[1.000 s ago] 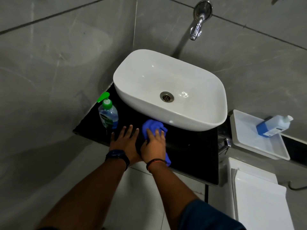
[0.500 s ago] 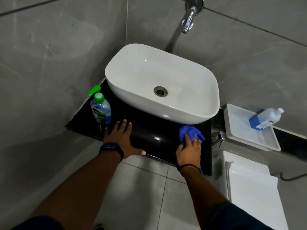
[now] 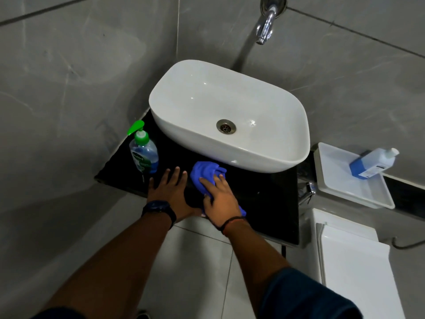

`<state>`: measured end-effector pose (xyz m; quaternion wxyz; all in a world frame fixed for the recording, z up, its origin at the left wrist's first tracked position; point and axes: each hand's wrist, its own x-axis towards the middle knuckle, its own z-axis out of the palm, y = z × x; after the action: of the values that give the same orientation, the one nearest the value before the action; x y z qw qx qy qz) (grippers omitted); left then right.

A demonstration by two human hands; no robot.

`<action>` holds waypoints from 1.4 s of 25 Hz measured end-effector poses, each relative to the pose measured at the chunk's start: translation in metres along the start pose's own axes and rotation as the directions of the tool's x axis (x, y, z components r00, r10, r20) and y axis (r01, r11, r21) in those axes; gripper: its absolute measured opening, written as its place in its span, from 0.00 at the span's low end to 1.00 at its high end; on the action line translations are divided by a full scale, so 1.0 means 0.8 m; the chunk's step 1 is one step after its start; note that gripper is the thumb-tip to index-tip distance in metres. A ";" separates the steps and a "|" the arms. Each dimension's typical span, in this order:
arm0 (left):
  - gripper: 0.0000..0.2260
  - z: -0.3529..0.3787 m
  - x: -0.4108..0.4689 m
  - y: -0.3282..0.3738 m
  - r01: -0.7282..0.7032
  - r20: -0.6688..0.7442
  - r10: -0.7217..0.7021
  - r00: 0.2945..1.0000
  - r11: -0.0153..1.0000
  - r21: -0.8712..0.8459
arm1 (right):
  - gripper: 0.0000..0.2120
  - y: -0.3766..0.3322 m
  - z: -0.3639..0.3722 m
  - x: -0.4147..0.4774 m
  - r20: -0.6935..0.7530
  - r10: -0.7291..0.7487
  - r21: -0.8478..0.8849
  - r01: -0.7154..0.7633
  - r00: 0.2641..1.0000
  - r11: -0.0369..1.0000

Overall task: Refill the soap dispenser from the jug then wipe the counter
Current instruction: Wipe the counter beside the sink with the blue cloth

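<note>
Pressing a blue cloth (image 3: 205, 172) onto the black bench (image 3: 264, 199) with the right hand (image 3: 219, 199), fingers spread flat over it, just in front of the white basin (image 3: 230, 116). Resting the left hand (image 3: 171, 192) flat on the bench, released, fingers splayed, beside the cloth. Standing upright near the left fingertips, at the bench's left end: the dispenser (image 3: 143, 153), green pump on. Lying tilted on the rim of a white tray (image 3: 345, 185), well apart to the right: the jug (image 3: 372, 163).
</note>
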<state>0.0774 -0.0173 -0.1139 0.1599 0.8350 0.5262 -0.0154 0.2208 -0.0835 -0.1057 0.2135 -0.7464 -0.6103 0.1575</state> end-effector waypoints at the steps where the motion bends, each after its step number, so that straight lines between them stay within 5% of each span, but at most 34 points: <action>1: 0.58 0.001 0.000 -0.001 0.001 0.003 -0.001 1.000 1.000 0.003 | 0.25 0.017 -0.011 -0.006 0.018 -0.018 -0.013 0.018 1.000 1.000; 8: 0.60 -0.001 0.001 -0.002 0.017 0.058 -0.016 0.998 1.000 -0.010 | 0.23 0.104 -0.067 -0.056 -0.208 0.438 -0.016 -0.450 0.875 0.893; 12: 0.56 -0.008 -0.002 0.011 0.033 0.105 -0.029 0.994 0.999 -0.034 | 0.21 0.079 -0.075 -0.059 -0.056 0.377 0.065 -0.373 0.925 0.926; 15: 0.47 -0.023 0.000 0.052 -0.127 0.041 0.133 0.990 0.985 -0.114 | 0.16 0.066 -0.095 -0.058 0.035 0.379 0.253 -0.375 0.925 0.892; 19: 0.31 -0.043 0.022 0.150 -0.402 -0.120 0.384 0.915 0.883 -0.243 | 0.14 0.117 -0.169 -0.067 -0.140 0.623 0.416 -0.525 0.769 0.742; 22: 0.24 -0.038 0.042 0.254 -0.545 -0.075 0.549 0.833 0.787 -0.289 | 0.14 0.201 -0.246 -0.081 -0.290 0.767 0.493 -0.598 0.572 0.632; 24: 0.20 -0.017 0.055 0.335 -0.619 -0.030 0.647 0.762 0.714 -0.327 | 0.16 0.262 -0.285 -0.075 -0.326 0.800 0.484 -0.638 0.504 0.599; 26: 0.17 0.007 0.081 0.411 -0.644 -0.023 0.683 0.730 0.676 -0.358 | 0.18 0.324 -0.311 -0.050 -0.338 0.773 0.435 -0.640 0.536 0.634; 35: 0.28 0.098 0.322 0.607 -0.467 0.043 0.485 0.873 0.859 -0.211 | 0.22 0.573 -0.309 0.095 -0.191 0.649 0.162 -0.628 0.737 0.761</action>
<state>0.6331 -0.0061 -0.1164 0.2640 0.9179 0.2941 0.0362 0.7455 -0.1154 -0.1257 0.2497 -0.9135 -0.2800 0.1578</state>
